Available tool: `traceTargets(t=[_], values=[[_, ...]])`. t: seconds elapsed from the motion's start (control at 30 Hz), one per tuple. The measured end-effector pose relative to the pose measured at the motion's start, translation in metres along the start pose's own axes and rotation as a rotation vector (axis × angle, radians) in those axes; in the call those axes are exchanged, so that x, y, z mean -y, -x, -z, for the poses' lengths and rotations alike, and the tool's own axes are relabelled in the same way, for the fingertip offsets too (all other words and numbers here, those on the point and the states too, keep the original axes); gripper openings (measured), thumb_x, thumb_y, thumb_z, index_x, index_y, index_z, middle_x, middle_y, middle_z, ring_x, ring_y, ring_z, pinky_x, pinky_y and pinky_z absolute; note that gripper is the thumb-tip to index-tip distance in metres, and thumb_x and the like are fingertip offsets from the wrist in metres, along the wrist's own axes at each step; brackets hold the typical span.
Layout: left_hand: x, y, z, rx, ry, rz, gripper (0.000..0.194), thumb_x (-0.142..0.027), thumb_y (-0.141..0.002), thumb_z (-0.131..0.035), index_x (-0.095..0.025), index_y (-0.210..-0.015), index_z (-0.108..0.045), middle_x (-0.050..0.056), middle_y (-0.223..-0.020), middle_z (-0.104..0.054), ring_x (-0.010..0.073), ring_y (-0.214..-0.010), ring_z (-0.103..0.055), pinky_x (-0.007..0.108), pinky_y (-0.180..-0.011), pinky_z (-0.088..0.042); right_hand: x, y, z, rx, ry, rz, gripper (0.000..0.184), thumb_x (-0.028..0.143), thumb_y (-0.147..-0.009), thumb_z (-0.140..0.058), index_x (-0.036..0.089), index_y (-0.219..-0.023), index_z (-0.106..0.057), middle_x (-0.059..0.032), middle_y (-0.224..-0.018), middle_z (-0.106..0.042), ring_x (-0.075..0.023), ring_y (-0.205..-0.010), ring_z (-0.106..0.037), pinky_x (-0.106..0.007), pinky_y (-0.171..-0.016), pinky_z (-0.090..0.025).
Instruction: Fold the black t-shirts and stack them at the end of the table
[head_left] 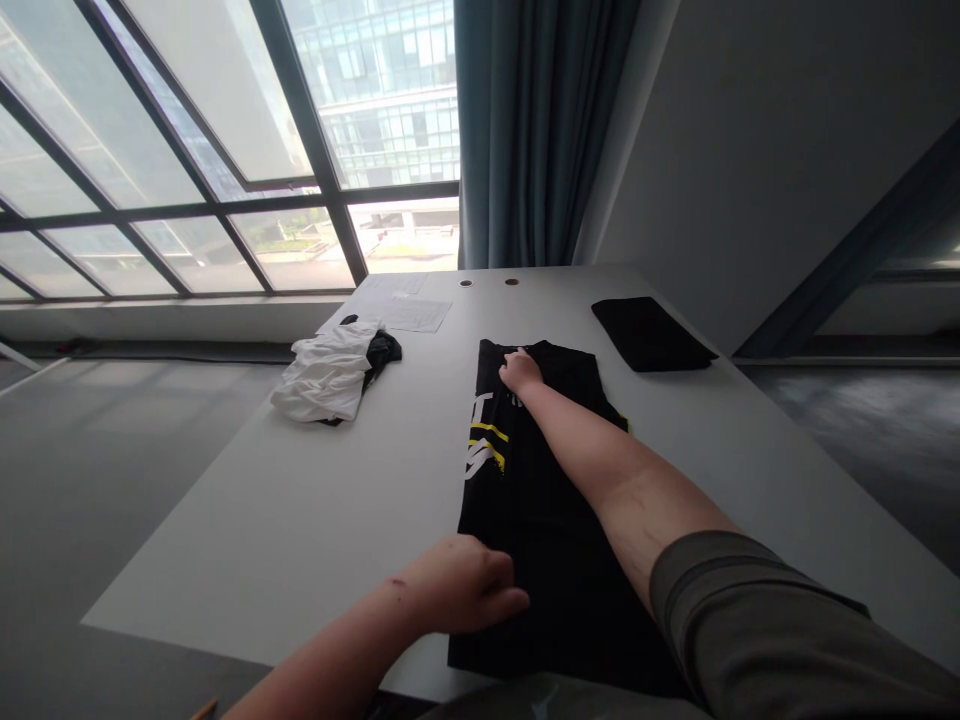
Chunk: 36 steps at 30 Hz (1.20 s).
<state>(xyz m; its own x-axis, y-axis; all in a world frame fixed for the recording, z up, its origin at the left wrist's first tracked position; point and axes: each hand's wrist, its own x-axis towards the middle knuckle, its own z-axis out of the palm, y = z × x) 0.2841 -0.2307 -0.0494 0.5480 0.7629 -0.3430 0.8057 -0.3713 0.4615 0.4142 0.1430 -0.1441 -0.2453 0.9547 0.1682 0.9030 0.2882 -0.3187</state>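
Observation:
A black T-shirt (pixel 540 500) with white and yellow print lies folded into a long strip on the white table (pixel 300 500), running away from me. My right hand (pixel 519 370) reaches to its far end and rests on the collar area, fingers curled onto the cloth. My left hand (pixel 465 585) sits at the near left edge of the shirt, fingers bent and pressed on the fabric.
A folded black garment (pixel 649 332) lies at the far right of the table. A heap of white and black clothes (pixel 334 372) sits at the far left, with sheets of paper (pixel 409 308) behind it. Windows and a blue curtain (pixel 536 130) stand beyond.

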Motion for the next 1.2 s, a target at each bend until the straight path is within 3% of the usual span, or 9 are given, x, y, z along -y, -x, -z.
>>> traceTargets(t=[0.17, 0.27, 0.37, 0.43, 0.5, 0.6, 0.73, 0.97, 1.2], values=[[0.026, -0.033, -0.008, -0.456, -0.083, 0.046, 0.015, -0.029, -0.099, -0.055, -0.021, -0.103, -0.067, 0.008, -0.109, -0.072, 0.0229, -0.105, -0.067, 0.036, -0.095, -0.053, 0.002, 0.003, -0.002, 0.036, 0.026, 0.023, 0.049, 0.028, -0.1, -0.044, 0.003, -0.137, -0.064, -0.0207, -0.147, -0.059, -0.033, -0.152, -0.034, -0.04, -0.121, -0.032], [0.045, -0.062, -0.01, -0.562, -0.157, 0.038, 0.036, -0.031, -0.097, -0.059, -0.018, -0.13, -0.063, 0.012, -0.146, -0.06, 0.0296, -0.135, -0.054, 0.045, -0.115, -0.045, 0.008, 0.007, -0.002, 0.022, 0.046, 0.013, 0.062, 0.035, -0.101, -0.046, 0.003, -0.153, -0.048, -0.0221, -0.165, -0.037, -0.0373, -0.156, -0.023, -0.047, -0.125, -0.024], [0.061, -0.091, -0.015, -0.549, -0.226, 0.127, 0.061, -0.037, -0.099, -0.056, -0.011, -0.154, -0.047, 0.016, -0.166, -0.039, 0.0338, -0.154, -0.033, 0.051, -0.126, -0.032, 0.022, 0.011, -0.001, 0.0, 0.104, 0.128, 0.062, 0.039, -0.102, -0.045, 0.011, -0.157, -0.044, -0.0176, -0.172, -0.024, -0.0364, -0.16, -0.011, -0.052, -0.128, -0.011], [0.068, -0.104, -0.02, -0.508, -0.246, 0.193, 0.068, -0.042, -0.102, -0.051, -0.006, -0.159, -0.04, 0.018, -0.169, -0.031, 0.0346, -0.158, -0.025, 0.052, -0.128, -0.026, 0.034, 0.011, -0.003, 0.069, 0.136, 0.218, 0.06, 0.041, -0.104, -0.041, 0.015, -0.158, -0.044, -0.0125, -0.174, -0.021, -0.0313, -0.161, -0.006, -0.05, -0.129, -0.003], [0.073, -0.111, -0.025, -0.489, -0.264, 0.227, 0.071, -0.047, -0.104, -0.045, -0.005, -0.161, -0.038, 0.019, -0.17, -0.027, 0.0349, -0.159, -0.021, 0.054, -0.129, -0.023, 0.045, 0.008, -0.009, 0.203, 0.143, 0.21, 0.065, 0.048, -0.105, -0.036, 0.015, -0.161, -0.04, -0.012, -0.174, -0.021, -0.0288, -0.161, -0.009, -0.049, -0.129, -0.004], [0.075, -0.112, -0.031, -0.494, -0.29, 0.226, 0.071, -0.051, -0.105, -0.04, -0.009, -0.162, -0.037, 0.016, -0.171, -0.024, 0.0346, -0.16, -0.017, 0.056, -0.129, -0.02, 0.052, 0.002, -0.02, 0.337, 0.146, 0.105, 0.078, 0.057, -0.104, -0.033, 0.01, -0.165, -0.029, -0.0167, -0.174, -0.018, -0.0314, -0.16, -0.018, -0.051, -0.128, -0.015], [0.072, -0.108, -0.034, -0.486, -0.29, 0.214, 0.071, -0.054, -0.105, -0.038, -0.013, -0.163, -0.037, 0.016, -0.171, -0.025, 0.0354, -0.16, -0.017, 0.057, -0.128, -0.021, 0.047, -0.01, -0.031, 0.333, 0.147, 0.059, 0.079, 0.056, -0.104, -0.029, 0.012, -0.168, -0.019, -0.0123, -0.176, -0.008, -0.0295, -0.162, -0.009, -0.052, -0.129, -0.008], [0.067, -0.106, -0.03, -0.48, -0.258, 0.208, 0.068, -0.057, -0.105, -0.037, -0.02, -0.163, -0.039, 0.015, -0.171, -0.026, 0.0354, -0.159, -0.02, 0.059, -0.127, -0.023, 0.035, -0.033, -0.037, 0.304, 0.143, 0.069, 0.076, 0.057, -0.104, -0.024, 0.017, -0.169, -0.018, -0.0091, -0.176, -0.009, -0.0284, -0.162, -0.008, -0.053, -0.129, -0.004], [0.055, -0.106, -0.047, -0.488, -0.223, 0.199, 0.075, -0.057, -0.104, -0.037, -0.008, -0.161, -0.039, 0.019, -0.17, -0.026, 0.0369, -0.159, -0.019, 0.059, -0.129, -0.021, 0.032, -0.05, -0.043, 0.284, 0.127, 0.077, 0.078, 0.056, -0.103, -0.029, 0.014, -0.168, -0.02, -0.0109, -0.176, -0.01, -0.0286, -0.161, -0.009, -0.054, -0.129, -0.003]])
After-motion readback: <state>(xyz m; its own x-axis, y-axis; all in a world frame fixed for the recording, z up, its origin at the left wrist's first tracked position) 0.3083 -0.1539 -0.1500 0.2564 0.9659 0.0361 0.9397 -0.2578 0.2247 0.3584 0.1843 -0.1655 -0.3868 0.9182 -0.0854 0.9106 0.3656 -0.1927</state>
